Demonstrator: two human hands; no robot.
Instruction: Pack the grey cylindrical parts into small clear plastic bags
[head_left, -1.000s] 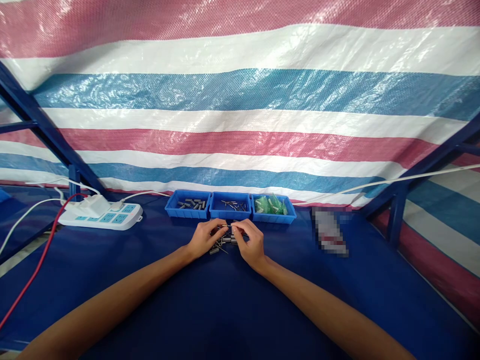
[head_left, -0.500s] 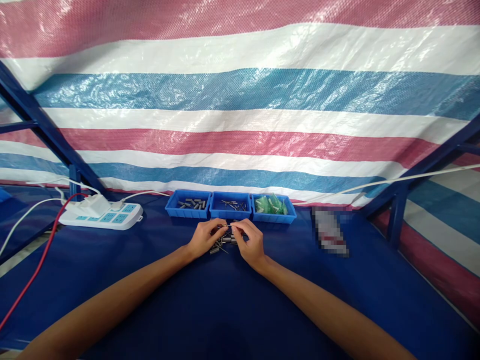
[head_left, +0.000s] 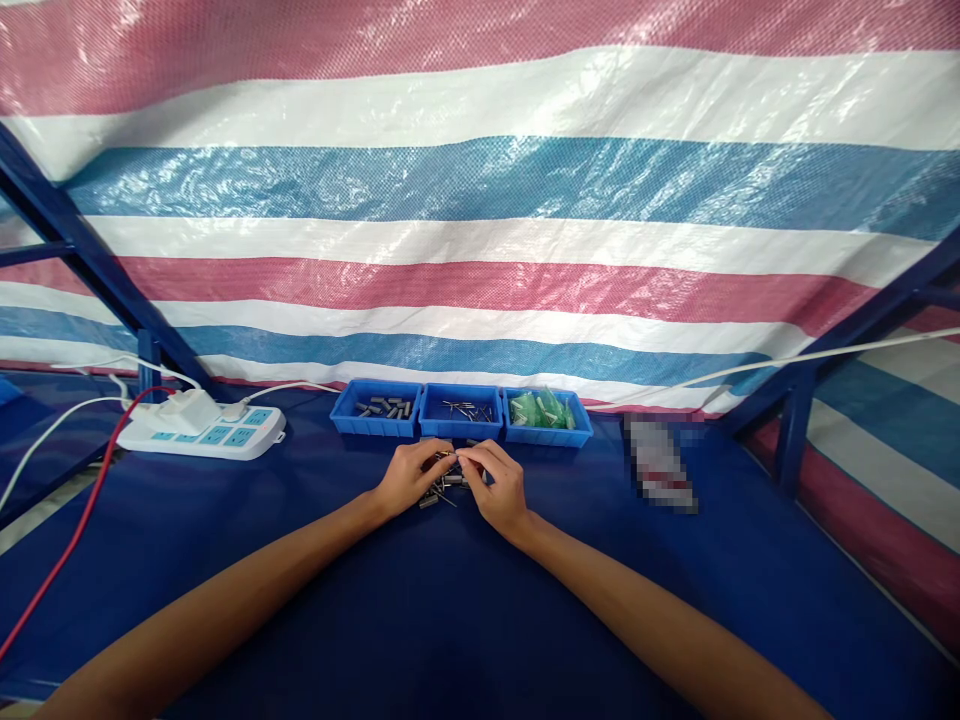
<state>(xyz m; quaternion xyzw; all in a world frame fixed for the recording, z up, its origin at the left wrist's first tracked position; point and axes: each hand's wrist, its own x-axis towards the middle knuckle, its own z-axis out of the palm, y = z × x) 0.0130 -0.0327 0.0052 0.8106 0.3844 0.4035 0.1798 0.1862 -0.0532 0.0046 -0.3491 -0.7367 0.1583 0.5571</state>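
My left hand [head_left: 411, 477] and my right hand [head_left: 498, 487] meet fingertip to fingertip over a small pile of grey metal parts [head_left: 444, 486] on the dark blue table cover. Both hands are pinched on a thin small metal piece [head_left: 451, 456] held between them; it is too small to name. Just behind the hands stand three blue trays in a row: the left tray [head_left: 375, 411] with grey cylinders, the middle tray [head_left: 460, 411] with thin pins, and the right tray [head_left: 547, 414] with green pieces.
A white power strip [head_left: 202, 430] with plugs and white and red cables lies at the left. A blurred red-and-white object [head_left: 660, 465] lies at the right. A striped tarp hangs behind; blue frame bars [head_left: 795, 430] stand at both sides.
The fingertips of the two hands have closed together, so less of the thin piece shows between them. The arms have stayed in place.
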